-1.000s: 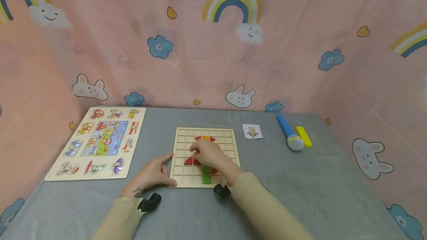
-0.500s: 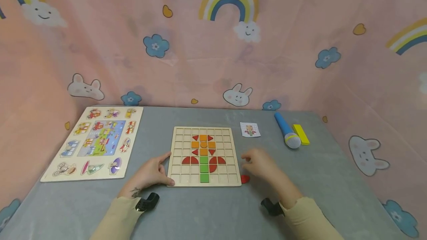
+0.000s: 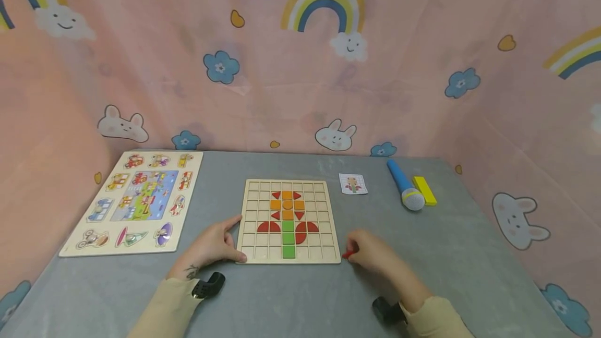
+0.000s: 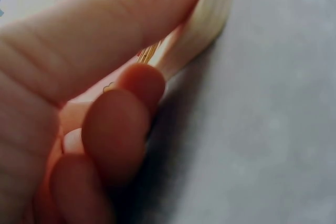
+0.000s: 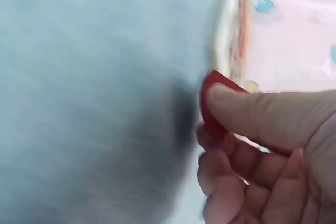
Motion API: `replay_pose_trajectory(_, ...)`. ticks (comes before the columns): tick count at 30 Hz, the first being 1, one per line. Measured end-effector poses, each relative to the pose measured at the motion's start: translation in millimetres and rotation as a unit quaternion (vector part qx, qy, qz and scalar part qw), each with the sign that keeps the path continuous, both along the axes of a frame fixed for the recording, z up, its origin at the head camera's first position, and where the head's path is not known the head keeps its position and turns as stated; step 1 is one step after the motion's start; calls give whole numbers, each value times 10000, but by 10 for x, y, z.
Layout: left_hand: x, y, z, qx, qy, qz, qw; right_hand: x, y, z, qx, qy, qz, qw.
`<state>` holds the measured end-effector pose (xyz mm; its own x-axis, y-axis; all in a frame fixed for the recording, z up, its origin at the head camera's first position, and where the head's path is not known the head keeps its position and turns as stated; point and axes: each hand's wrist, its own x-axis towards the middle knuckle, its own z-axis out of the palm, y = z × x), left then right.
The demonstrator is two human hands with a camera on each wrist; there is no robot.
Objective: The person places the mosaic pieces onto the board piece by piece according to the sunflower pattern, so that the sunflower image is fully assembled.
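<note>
A wooden grid board [image 3: 254,196] lies flat on the table, bearing a flower pattern of orange squares [image 3: 287,195], small red triangles, green squares [image 3: 288,252] and red quarter-circle tiles [image 3: 300,238]. My left hand [image 3: 212,245] touches its left side, the index finger stretched along the edge and the thumb at the near corner. In the left wrist view, the other fingers curl loosely beside the board's edge. Off the board's near right corner, my right hand [image 3: 373,252] pinches a red quarter-circle tile [image 5: 213,81] between thumb and fingers, tilted on edge.
Beyond the board's right side lies a small pattern card [image 3: 353,184]. A blue toy microphone [image 3: 401,180] and a yellow block [image 3: 424,191] are farther right. To the left is a picture puzzle board [image 3: 73,243]. A pink patterned cloth [image 3: 281,87] hangs behind the table.
From over the board, my right hand moved right to the table, then down to the red quarter-circle tile lying there, and now pinches it. My left hand stays at the board's edge.
</note>
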<state>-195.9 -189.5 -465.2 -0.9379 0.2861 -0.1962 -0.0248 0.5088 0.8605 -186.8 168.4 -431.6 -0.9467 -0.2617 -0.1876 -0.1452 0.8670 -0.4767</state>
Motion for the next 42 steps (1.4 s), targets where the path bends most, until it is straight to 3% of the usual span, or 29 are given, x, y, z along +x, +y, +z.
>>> replay_pose_trajectory(6,-3,6,6,-9,-39,13,10000,-162,-112,206,-931,-77,-178,9955)
replay_pose_trajectory(11,-4,14,11,-25,-16,25,10000,-262,-533,299,-1611,-11,-500,9857)
replay_pose_trajectory(14,-5,20,4,-57,-8,35,10000,-291,-814,269,-1910,77,-341,9810)
replay_pose_trajectory(22,0,25,-2,-76,-32,5,10000,-261,-1303,59,-1170,293,318,9922)
replay_pose_trajectory(31,-3,17,4,-64,-54,95,9999,-256,-1417,36,-339,379,141,9986)
replay_pose_trajectory(42,-7,14,-6,-48,-34,58,10000,-266,-1430,40,-262,465,290,9982)
